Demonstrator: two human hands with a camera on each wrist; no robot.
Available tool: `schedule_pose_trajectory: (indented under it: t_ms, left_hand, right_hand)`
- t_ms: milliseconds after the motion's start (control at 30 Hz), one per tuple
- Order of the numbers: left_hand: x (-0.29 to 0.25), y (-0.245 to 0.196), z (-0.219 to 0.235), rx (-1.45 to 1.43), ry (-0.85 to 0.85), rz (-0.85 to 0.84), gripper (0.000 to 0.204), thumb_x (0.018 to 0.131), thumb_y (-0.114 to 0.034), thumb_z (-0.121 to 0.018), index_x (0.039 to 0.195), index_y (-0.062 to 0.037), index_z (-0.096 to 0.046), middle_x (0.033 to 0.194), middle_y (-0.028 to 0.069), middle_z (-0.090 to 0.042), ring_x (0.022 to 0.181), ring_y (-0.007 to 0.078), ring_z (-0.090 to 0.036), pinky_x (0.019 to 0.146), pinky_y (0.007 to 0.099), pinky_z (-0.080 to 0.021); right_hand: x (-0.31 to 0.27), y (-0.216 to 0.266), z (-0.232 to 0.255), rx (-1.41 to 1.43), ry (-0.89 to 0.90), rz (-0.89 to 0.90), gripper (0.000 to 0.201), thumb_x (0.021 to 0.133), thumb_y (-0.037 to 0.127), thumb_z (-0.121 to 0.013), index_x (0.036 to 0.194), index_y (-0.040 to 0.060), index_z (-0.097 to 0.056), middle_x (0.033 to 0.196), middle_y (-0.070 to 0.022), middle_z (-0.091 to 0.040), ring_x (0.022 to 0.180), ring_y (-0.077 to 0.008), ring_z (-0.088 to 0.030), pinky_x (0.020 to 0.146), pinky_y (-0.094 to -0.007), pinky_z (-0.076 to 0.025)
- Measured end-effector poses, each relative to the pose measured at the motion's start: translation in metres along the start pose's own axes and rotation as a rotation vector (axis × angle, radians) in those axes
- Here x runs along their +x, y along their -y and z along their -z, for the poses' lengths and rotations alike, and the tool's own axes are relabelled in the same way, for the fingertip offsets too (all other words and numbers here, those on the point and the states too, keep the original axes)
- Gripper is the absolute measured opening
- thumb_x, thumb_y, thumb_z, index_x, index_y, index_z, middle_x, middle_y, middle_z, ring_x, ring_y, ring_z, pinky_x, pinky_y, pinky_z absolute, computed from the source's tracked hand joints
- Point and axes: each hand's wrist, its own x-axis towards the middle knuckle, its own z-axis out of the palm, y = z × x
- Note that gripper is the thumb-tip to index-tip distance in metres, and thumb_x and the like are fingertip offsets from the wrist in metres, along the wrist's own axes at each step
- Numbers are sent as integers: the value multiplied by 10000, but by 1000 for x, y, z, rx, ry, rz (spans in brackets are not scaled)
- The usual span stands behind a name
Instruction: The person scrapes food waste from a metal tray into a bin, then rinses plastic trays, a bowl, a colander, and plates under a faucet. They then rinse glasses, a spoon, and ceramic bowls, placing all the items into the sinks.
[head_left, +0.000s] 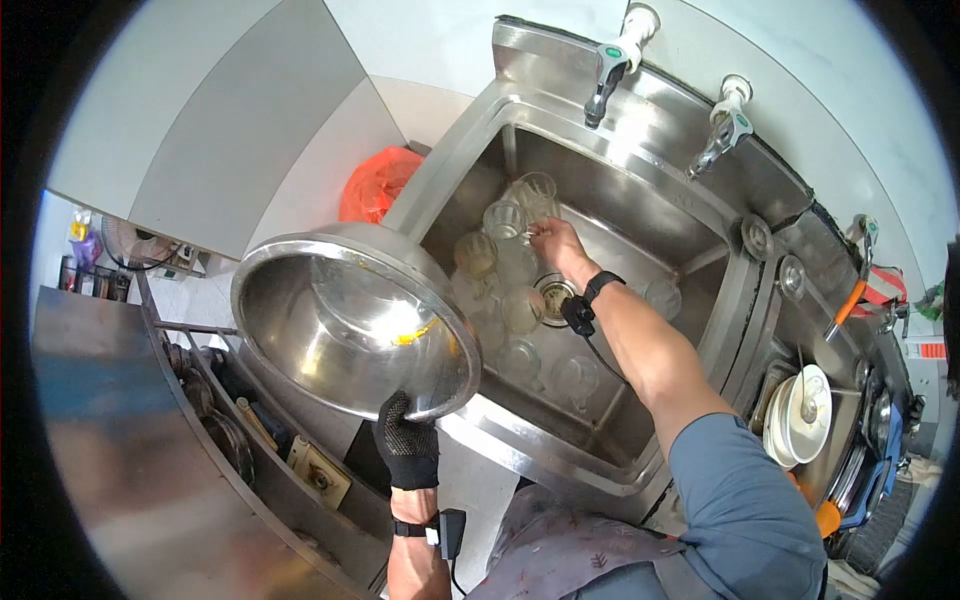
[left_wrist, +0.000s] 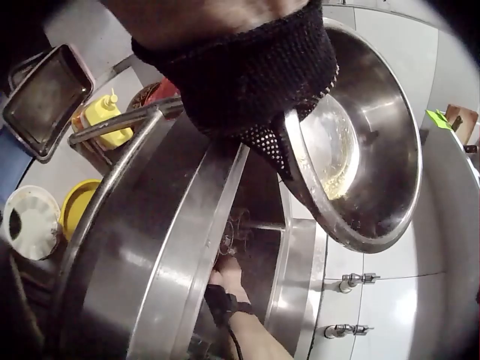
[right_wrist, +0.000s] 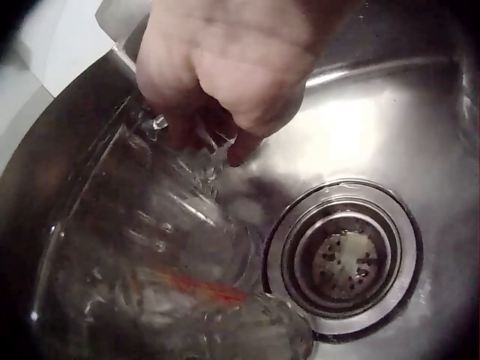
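Note:
My left hand [head_left: 408, 445], in a black dotted glove, grips the near rim of a large steel bowl [head_left: 320, 345]. The bowl is tilted beside the sink's left edge, with yellow residue [head_left: 410, 336] on its inner wall. Deep in the steel sink [head_left: 640, 215] is my bare right hand [head_left: 560, 248], its fingers curled on a clear glass mug [head_left: 537, 190]. In the right wrist view, clear glass [right_wrist: 214, 161] shows between those fingers; the palm hides part of the grip. Several other glass mugs [head_left: 475, 254] lie around it on the sink floor.
A round drain [right_wrist: 345, 259] sits right by the glasses. Two taps [head_left: 607, 80] project over the sink's back edge. White bowls [head_left: 808, 412] are stacked in the right-hand basin. An orange-red bag [head_left: 380, 183] stands behind the bowl, and a steel counter [head_left: 130, 430] runs along the left.

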Motion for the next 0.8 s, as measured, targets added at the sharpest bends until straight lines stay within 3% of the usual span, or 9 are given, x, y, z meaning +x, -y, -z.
schedule_pose_trajectory:
  t_ms: [100, 233, 300, 400, 500, 533, 600, 700, 800]
  left_hand:
    - [12, 13, 20, 14, 26, 22, 452, 700, -109, -846, 1064, 25, -614, 1047, 160, -694, 974, 265, -683, 884, 364, -542]
    - [11, 17, 19, 37, 21, -16, 431, 704, -87, -829, 1063, 22, -617, 1044, 158, -695, 959, 274, -686, 859, 370, -547]
    - [7, 18, 16, 464, 70, -349, 404, 716, -72, -809, 1060, 19, -617, 1054, 151, -694, 950, 274, -682, 856, 373, -547]
    - [14, 14, 21, 282, 87, -141, 364, 735, -77, -792, 1044, 12, -620, 1061, 157, -682, 1001, 264, -660, 914, 375, -522]
    - [8, 3, 11, -158, 5, 130, 378, 747, -89, -787, 1064, 10, -605, 1108, 168, -661, 1066, 250, -628, 984, 374, -482]
    - [8, 7, 14, -154, 10, 132, 378, 747, -89, -787, 1064, 10, -605, 1108, 168, -661, 1066, 250, -628, 984, 374, -482]
    - [7, 19, 19, 594, 122, -393, 149, 849, -73, -661, 980, -6, -676, 1062, 117, -657, 1004, 251, -644, 877, 399, -547]
    - [11, 19, 19, 137, 69, -117, 146, 850, -75, -659, 975, -4, -679, 1055, 123, -649, 993, 252, -641, 875, 404, -547]
    - [3, 12, 9, 270, 114, -196, 147, 850, -73, -655, 972, 8, -673, 1052, 135, -643, 990, 260, -636, 889, 413, -543]
  right_hand:
    - [3, -2, -2, 89, 10, -88, 241, 857, 3, -692, 1092, 13, -643, 967, -53, -655, 842, -150, -605, 746, -304, -499]
    - [1, -6, 4, 181, 10, -97, 272, 845, 52, -702, 1105, -3, -647, 1003, -90, -681, 921, -183, -623, 832, -325, -493]
    - [-6, -5, 10, 191, 26, -123, 282, 851, 62, -695, 1121, -5, -648, 1021, -94, -680, 939, -192, -630, 842, -332, -498]
    - [-16, -4, 14, 667, -67, -193, 275, 857, 86, -687, 1115, -6, -660, 1015, -83, -680, 979, -195, -635, 846, -343, -509]
    - [-18, -4, 15, 593, -199, -190, 308, 915, 161, -641, 1149, -39, -645, 1069, -141, -685, 970, -285, -660, 861, -344, -524]
    - [-18, -4, 18, 195, -190, -103, 346, 918, 215, -628, 1147, -44, -642, 1111, -196, -671, 1029, -340, -640, 892, -382, -516]
    - [-20, -2, 26, -202, -181, -16, 390, 922, 269, -615, 1146, -49, -638, 1153, -252, -658, 1089, -396, -621, 922, -420, -509]
    - [-21, -4, 33, -352, -159, 24, 456, 904, 347, -606, 1115, -56, -637, 1147, -326, -629, 1139, -461, -578, 973, -471, -476]
    - [-22, -22, 32, -489, -322, 122, 433, 886, 339, -622, 1067, -53, -651, 1063, -311, -661, 1082, -455, -613, 962, -472, -480]
